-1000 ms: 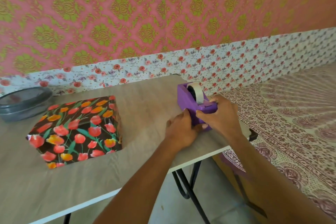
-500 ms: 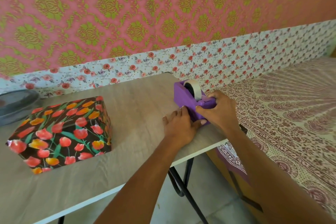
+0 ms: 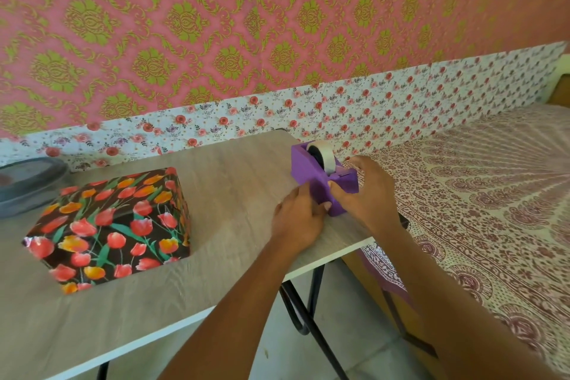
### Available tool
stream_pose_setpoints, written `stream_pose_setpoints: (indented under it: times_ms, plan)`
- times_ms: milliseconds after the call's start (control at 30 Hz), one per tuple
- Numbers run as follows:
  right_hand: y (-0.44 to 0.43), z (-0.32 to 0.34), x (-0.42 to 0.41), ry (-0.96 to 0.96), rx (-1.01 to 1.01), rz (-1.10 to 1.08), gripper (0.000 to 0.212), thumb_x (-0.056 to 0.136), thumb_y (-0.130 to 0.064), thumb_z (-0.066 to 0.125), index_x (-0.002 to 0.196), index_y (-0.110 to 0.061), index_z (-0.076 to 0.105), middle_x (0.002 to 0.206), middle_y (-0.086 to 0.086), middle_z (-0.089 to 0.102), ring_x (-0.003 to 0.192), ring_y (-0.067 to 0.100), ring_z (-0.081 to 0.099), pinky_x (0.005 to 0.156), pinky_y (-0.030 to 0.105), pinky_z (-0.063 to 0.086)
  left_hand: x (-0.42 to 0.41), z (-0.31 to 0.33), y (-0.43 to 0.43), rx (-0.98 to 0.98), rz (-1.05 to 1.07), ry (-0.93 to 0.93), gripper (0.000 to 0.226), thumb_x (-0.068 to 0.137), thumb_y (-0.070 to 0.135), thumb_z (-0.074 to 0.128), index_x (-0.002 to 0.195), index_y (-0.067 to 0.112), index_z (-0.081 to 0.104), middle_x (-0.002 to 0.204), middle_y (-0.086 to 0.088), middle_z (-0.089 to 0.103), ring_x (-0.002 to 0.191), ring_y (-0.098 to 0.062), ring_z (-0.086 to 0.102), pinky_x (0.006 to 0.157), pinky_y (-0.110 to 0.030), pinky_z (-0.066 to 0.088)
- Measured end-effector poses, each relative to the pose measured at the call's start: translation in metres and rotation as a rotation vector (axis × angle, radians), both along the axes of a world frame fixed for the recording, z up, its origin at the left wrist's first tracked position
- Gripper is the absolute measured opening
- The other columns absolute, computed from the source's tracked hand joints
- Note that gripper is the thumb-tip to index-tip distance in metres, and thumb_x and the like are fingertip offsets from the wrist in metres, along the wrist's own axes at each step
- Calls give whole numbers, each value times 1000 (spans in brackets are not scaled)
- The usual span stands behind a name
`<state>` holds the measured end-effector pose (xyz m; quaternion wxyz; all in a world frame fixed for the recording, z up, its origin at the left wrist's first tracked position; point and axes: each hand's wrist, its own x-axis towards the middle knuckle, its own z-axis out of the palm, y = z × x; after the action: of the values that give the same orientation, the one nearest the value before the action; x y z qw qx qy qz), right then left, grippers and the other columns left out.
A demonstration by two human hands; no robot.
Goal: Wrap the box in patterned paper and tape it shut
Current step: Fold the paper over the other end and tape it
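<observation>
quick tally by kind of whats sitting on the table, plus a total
wrapped box: 1
purple tape dispenser, with a tape roll in it: 1
grey round lidded container, at the left edge: 1
hands on the dispenser: 2, left hand and right hand
total things on the table: 3
</observation>
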<state>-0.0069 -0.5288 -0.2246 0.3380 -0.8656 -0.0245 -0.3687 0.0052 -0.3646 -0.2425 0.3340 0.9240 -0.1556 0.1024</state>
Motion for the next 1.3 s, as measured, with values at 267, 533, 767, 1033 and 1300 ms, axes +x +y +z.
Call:
stream_pose_setpoints:
  times_ms: [267, 533, 767, 1033, 1300]
  plan:
    - [53, 22, -27, -246, 105, 50, 37, 83, -25, 77, 113, -6, 67, 107, 9, 67, 94, 24, 64, 82, 34, 52, -49, 27, 57, -272, 85, -283, 39, 97, 19, 64, 135, 13, 57, 133, -1, 60, 121, -13, 57, 98, -16, 38]
    - [150, 27, -55, -99, 260, 313, 35, 85, -8, 76, 118, -8, 69, 107, 1, 72, 94, 12, 68, 81, 23, 58, -106, 53, 166, -207, 371, -663, 26, 90, 9, 57, 115, 7, 64, 117, -8, 64, 108, -29, 60, 91, -41, 51]
    - [236, 27, -58, 114, 192, 512, 46, 91, -26, 75, 133, -11, 62, 123, 0, 69, 105, 10, 67, 90, 24, 57, -128, 49, 263, -111, 849, -499, 46, 95, 31, 60, 139, 20, 53, 159, -17, 29, 145, -43, 25, 114, -64, 26]
    - [270, 14, -52, 100, 233, 561, 35, 102, -31, 61, 135, -21, 62, 112, -17, 69, 95, -12, 64, 89, 15, 56, -117, 38, 288, -263, 655, -317, 50, 104, 56, 38, 146, 31, 46, 140, -13, 54, 121, -30, 58, 99, -43, 49]
    - [228, 28, -18, 39, 261, 380, 26, 105, -27, 55, 126, -20, 67, 111, -7, 74, 105, 8, 68, 94, 26, 55, -75, 51, 244, -217, 518, -348, 47, 107, 42, 42, 150, 23, 44, 131, -7, 61, 112, -25, 61, 90, -33, 50]
